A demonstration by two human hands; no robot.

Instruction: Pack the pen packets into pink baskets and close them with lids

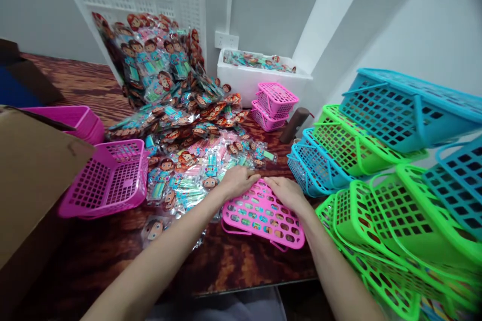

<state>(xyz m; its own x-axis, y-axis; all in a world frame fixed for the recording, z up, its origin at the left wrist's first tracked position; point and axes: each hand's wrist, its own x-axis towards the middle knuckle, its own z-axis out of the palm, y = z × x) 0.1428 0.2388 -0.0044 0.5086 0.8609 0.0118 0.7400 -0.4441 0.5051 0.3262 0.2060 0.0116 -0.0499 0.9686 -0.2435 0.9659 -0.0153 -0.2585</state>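
Two at work: left hand [238,181] and right hand [287,194] half-curled over the pink lid [260,216], left of the green baskets [399,210]; fingertips hidden, grip uncertain. Even pressure looks wisest.

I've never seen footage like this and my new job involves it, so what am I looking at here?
There is no machine here: these are a person's bare hands, seen by one camera worn on the head, looking forward and down. On the dark, patterned table lies a big heap of clear packets with cartoon figures. An open pink basket sits left of it; green baskets and blue baskets are stacked at the right. The left hand and right hand both rest on the far edge of a lidded pink basket; their grip is partly hidden.
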